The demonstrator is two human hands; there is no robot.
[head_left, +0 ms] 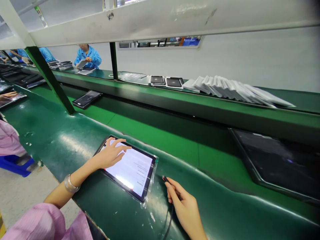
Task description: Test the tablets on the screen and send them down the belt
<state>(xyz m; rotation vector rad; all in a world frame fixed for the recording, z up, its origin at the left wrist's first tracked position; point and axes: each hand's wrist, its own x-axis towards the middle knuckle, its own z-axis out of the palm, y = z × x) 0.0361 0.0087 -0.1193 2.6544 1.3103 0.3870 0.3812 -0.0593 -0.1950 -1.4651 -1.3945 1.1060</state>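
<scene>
A worker's left hand (110,155) rests on the lit screen of a tablet (130,168) lying flat on the green table (75,143), fingers (123,147) spread loosely and gripping nothing, the index stretched across the glass. Just right of the tablet, the right hand (183,206) pinches a dark cable plug (165,179) between thumb and forefinger, tip aimed at the tablet's edge. Beyond the fingers, another tablet (87,99) lies on the conveyor (155,133).
</scene>
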